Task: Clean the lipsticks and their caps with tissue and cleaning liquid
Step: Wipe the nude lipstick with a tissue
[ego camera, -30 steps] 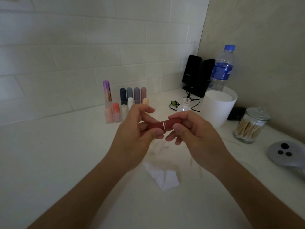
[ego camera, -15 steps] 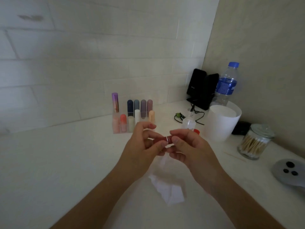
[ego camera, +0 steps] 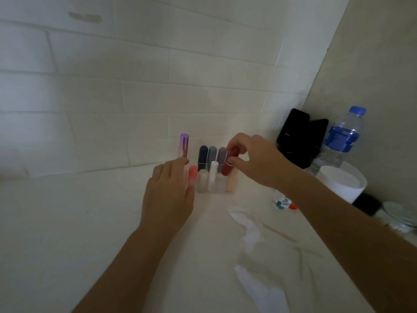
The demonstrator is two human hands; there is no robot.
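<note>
right hand (ego camera: 259, 160) grip pinches red lipstick (ego camera: 229, 162) over organizer (ego camera: 216, 186) | left hand (ego camera: 168, 193) grip loose, empty, beside it | tabletop (ego camera: 67, 222) leftward bare

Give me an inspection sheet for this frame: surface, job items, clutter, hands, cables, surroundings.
Surface: pale counter, dim light.
Job's things: clear organizer by the wall, lipsticks upright in it; dark red lipstick capped, at the organizer's right end; crumpled tissue near the front; small liquid bottle partly behind the right forearm.
Clutter: water bottle, white cup, black device, glass jar, thin sticks.
Hands: right hand pinches the dark red lipstick; left hand empty, resting by the organizer's left end.
Cables: nothing seen.
Surroundings: tiled wall, plain wall to the right.
</note>
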